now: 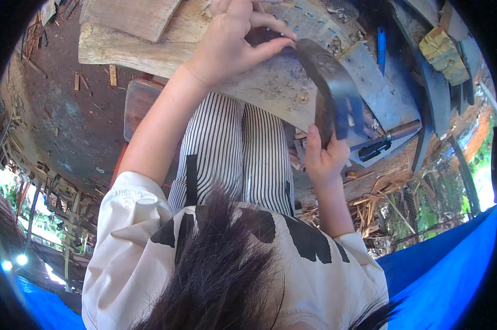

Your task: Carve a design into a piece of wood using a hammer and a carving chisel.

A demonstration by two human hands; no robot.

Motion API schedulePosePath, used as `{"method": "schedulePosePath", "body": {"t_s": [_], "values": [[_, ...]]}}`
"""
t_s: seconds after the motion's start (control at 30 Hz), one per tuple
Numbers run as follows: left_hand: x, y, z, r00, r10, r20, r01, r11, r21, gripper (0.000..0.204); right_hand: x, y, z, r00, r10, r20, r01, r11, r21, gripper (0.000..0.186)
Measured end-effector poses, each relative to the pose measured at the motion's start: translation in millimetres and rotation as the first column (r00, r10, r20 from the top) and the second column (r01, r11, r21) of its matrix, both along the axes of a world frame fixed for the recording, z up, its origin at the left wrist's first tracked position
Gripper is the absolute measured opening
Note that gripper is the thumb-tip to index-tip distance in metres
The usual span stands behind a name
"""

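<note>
My left hand is over the wooden plank across my lap, its thumb and forefinger pinched together. Whatever sits between the fingertips is too small to make out. My right hand is closed, thumb up, around the brown handle of a dark hammer with a long curved head. One end of that head lies right beside my left fingertips; the other looks forked but is smeared by motion. Beneath both hands is the pale plank, with wood crumbs on it. Several small blue bits dot the board beyond.
At the right lie a black tool with a wooden handle, a slim blue stick and a yellowish wood block. A thick board extends to the far left. Wood scraps litter the dirt floor.
</note>
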State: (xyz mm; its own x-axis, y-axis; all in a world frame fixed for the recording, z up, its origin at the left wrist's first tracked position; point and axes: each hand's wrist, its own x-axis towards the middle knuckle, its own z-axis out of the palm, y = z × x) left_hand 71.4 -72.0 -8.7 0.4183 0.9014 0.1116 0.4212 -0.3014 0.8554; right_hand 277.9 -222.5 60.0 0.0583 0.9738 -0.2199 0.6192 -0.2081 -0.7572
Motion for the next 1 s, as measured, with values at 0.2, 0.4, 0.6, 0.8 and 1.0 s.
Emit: {"method": "schedulePosePath", "body": {"t_s": [0.2,0.4,0.6,0.8,1.0], "values": [[-5,2,-12,0.999,-0.003,0.051,0.004,1.0,-0.021,0.068,2,-1,7,0.994,-0.083,-0.065,0.064,0.965,-0.254,0.038],[-1,6,-10,0.995,-0.048,0.091,0.049,0.999,-0.015,0.073,11,-17,-7,0.969,-0.13,-0.212,0.1,0.984,-0.145,0.02],[1,5,-13,0.99,-0.002,0.138,0.005,1.0,-0.017,0.076,1,-13,-2,0.944,-0.174,-0.278,0.117,0.971,-0.21,0.021],[0,5,-14,0.989,-0.074,0.126,0.07,0.997,0.034,0.072,1,-16,-3,0.948,-0.178,-0.263,0.121,0.969,-0.217,0.022],[0,3,-12,0.975,-0.106,0.193,0.113,0.993,-0.023,0.059,2,-15,-4,0.964,-0.14,-0.227,0.09,0.972,-0.216,0.025]]}}
